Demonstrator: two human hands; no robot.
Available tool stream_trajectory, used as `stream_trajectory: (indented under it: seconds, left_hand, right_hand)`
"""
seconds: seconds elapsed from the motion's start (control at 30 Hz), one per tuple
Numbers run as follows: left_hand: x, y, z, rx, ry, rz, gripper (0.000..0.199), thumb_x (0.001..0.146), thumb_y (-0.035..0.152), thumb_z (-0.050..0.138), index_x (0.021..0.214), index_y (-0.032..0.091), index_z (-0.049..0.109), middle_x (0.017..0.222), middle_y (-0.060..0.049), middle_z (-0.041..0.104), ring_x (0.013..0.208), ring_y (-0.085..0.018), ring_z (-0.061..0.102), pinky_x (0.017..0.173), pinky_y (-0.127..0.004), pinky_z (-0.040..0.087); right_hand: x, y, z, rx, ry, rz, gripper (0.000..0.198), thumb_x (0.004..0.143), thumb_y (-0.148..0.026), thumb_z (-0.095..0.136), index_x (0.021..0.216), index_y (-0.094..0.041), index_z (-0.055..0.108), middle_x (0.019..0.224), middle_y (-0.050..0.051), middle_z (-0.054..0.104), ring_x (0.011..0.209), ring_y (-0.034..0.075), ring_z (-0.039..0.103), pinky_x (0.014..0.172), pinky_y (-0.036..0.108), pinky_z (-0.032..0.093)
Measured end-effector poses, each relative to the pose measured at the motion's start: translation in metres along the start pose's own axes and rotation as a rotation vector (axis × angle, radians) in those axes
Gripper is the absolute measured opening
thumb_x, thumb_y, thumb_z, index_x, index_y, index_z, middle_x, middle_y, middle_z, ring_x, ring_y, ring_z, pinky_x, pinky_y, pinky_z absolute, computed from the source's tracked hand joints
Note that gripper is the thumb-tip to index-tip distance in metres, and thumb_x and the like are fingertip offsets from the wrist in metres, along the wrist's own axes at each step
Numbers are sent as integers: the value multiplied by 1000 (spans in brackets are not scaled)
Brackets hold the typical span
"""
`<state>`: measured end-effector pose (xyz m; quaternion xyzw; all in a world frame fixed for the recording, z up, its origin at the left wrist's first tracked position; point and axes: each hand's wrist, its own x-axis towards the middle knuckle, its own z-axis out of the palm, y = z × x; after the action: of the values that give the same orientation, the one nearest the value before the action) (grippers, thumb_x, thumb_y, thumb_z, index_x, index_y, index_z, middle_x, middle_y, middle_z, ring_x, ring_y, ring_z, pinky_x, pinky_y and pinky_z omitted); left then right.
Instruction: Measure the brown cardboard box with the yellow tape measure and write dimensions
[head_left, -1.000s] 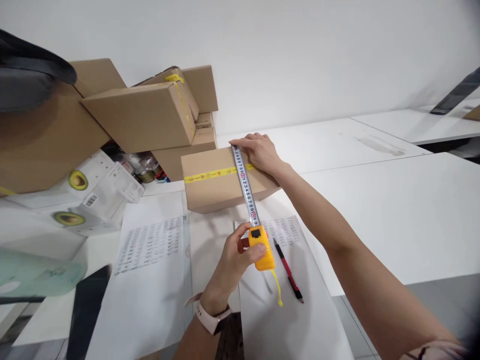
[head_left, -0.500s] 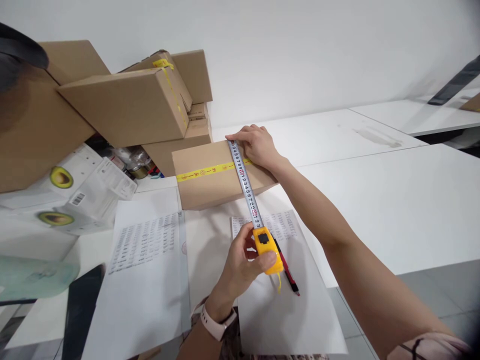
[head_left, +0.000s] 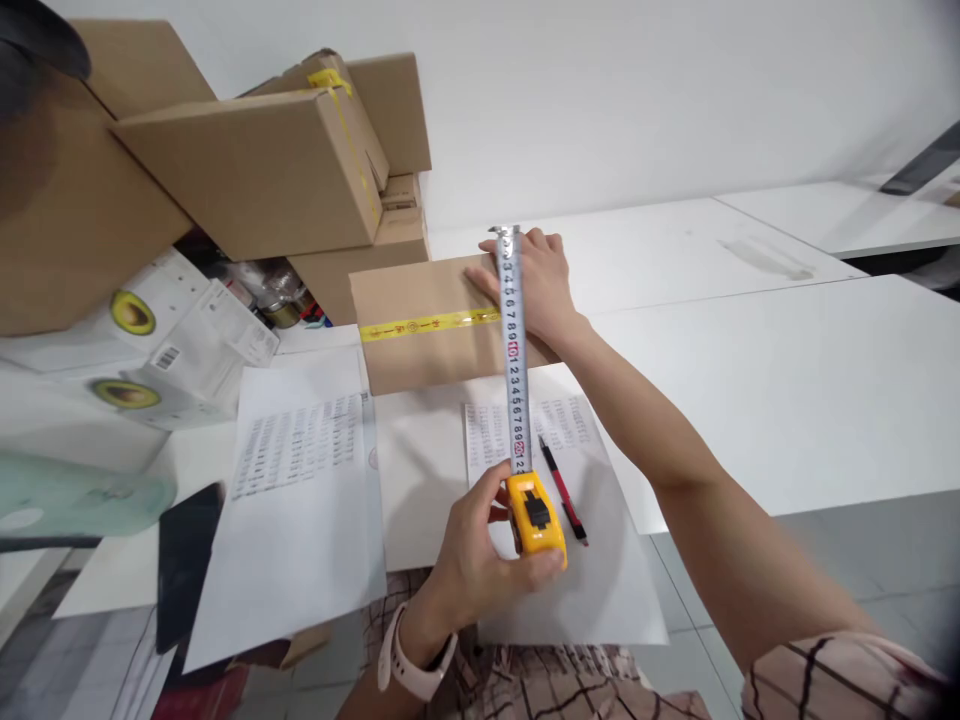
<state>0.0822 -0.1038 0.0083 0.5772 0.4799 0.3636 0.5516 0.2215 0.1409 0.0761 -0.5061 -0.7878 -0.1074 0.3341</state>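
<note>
A yellow tape measure (head_left: 537, 515) is gripped in my left hand (head_left: 472, 560), which wears a pale watch. Its metal blade (head_left: 515, 370) extends away from me, passing over a brown cardboard box (head_left: 427, 360) with yellow printed tape. The blade's hooked end stands free, in front of the fingers of my right hand (head_left: 544, 285). That hand lies on the right end of the box with its fingers spread, partly hidden by the blade. Below the box lies a printed sheet (head_left: 577, 600), with a red and black pen (head_left: 562, 490) on it.
Several cardboard cartons (head_left: 247, 180) are piled at the left. Below them are white boxes with avocado pictures (head_left: 195, 340). Another printed sheet (head_left: 300, 540) lies left of centre, near a dark flat object (head_left: 187, 560) and a pale green bottle (head_left: 90, 500). The white table (head_left: 750, 400) extends right.
The blade's end has left the box's far edge and lifted, and the blade now points straighter away. My right fingertip no longer presses on it. The camera view has shifted slightly.
</note>
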Motion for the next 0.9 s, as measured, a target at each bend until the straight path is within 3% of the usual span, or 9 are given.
stream_trajectory:
  seconds: [0.2,0.37,0.47,0.53,0.67,0.8,0.9]
  left_hand:
    - [-38,-14,-9,308,38,12,67,67,30,78,130,19,55,109,-5,70,89,-21,65,80,-33,56]
    - [-53,-27,-22,516,40,46,62,71,32,75,128,19,54,103,-6,71,86,-22,68,77,-35,58]
    - [-53,-36,-26,619,43,118,62,74,33,73,130,19,52,109,-8,71,92,-25,70,79,-37,58]
    - [-51,-39,-25,685,36,167,64,75,34,72,133,20,49,116,-10,70,99,-28,71,82,-40,59]
    - [-46,-37,-22,750,-47,179,63,76,30,73,134,23,49,123,-11,69,106,-30,70,80,-40,60]
    - [-42,-36,-16,722,43,183,84,76,24,76,150,28,35,129,-11,66,109,-28,70,83,-39,61]
    - [-37,-40,-10,667,177,292,101,76,22,78,159,27,20,130,-12,64,113,-27,68,91,-40,59]
  right_hand:
    - [-46,-8,17,64,54,2,50,103,-57,39,132,-22,57,124,14,62,125,34,48,106,54,31]
    - [-76,12,29,335,93,114,50,105,-58,30,117,-26,65,111,8,68,114,27,56,102,52,40]
    - [-89,19,0,654,166,248,62,104,-64,21,120,-25,65,94,6,67,98,21,63,88,43,50]
    - [-98,17,-29,846,147,266,63,101,-69,26,119,-24,66,84,3,63,83,17,64,77,35,53]
    - [-123,7,-74,959,164,261,45,97,-64,52,97,-23,70,73,0,56,68,12,58,62,28,50]
    - [-164,-4,-85,926,182,254,27,100,-47,57,94,-23,68,71,-1,58,62,11,57,56,27,49]
    - [-198,-19,-79,841,44,115,16,101,-35,56,106,-24,67,77,0,65,65,12,61,58,28,50]
